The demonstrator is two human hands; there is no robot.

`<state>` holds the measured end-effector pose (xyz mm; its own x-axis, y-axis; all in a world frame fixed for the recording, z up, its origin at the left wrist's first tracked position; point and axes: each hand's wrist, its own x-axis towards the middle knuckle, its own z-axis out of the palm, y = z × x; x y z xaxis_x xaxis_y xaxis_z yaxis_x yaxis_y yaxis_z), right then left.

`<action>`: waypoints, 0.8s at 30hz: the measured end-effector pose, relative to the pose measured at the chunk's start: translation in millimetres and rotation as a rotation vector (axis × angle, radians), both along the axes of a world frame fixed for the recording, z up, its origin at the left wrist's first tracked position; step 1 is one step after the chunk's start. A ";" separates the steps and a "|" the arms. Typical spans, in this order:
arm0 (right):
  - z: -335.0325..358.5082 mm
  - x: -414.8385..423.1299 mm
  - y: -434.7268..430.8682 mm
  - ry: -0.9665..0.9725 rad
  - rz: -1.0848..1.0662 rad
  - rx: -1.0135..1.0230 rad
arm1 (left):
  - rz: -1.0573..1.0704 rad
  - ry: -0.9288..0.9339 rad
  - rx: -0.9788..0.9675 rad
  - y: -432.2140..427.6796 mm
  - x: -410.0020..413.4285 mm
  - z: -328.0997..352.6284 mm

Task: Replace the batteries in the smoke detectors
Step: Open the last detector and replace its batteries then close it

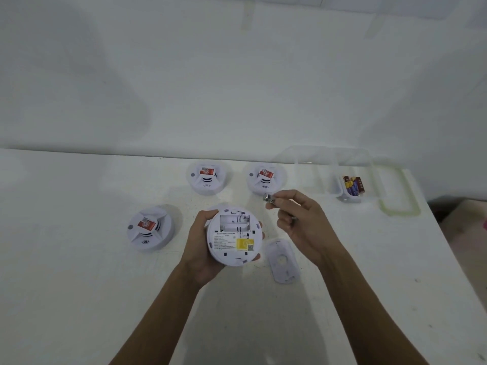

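I can make out no words: the printed lines (224, 239) on the round white plastic smoke detector (232, 256) I hold are blurred, likewise its yellow sticker (245, 244) and the red stickers (146, 224).

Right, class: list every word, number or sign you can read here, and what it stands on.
Nothing reads as words.
Held smoke detector, back label: small print, too blurred.
Its yellow sticker: dark code patch, unreadable.
Red stickers on three other detectors: round white mark, blurred.
Below each: curved-arc sign, no words.
Batteries in clear box: print too small.
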<state>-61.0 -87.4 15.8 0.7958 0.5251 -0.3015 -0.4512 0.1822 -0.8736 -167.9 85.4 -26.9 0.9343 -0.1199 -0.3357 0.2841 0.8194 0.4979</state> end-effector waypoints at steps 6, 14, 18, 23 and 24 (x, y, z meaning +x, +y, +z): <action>10.5 -32.3 9.0 -0.457 -0.030 -0.413 | 0.051 -0.002 0.028 -2.4 -1.0 -1.6; 11.4 -56.5 24.4 -0.926 -0.060 -0.622 | 0.131 0.033 0.172 -10.0 -1.5 8.7; 4.3 -59.2 27.5 -1.128 0.003 -0.715 | 0.166 0.054 0.204 -9.6 -2.9 6.0; -2.8 -57.0 28.8 -1.393 0.036 -0.706 | 0.219 0.001 0.261 -12.5 -3.2 6.7; -1.5 -56.7 28.9 -1.422 0.064 -0.706 | 0.213 -0.016 0.258 -12.6 -3.4 6.4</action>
<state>-117.7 -58.5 14.2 0.6126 0.6501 0.4496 0.7813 -0.4119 -0.4690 -171.2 72.9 -20.6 0.9347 0.1657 -0.3146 0.1104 0.7058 0.6997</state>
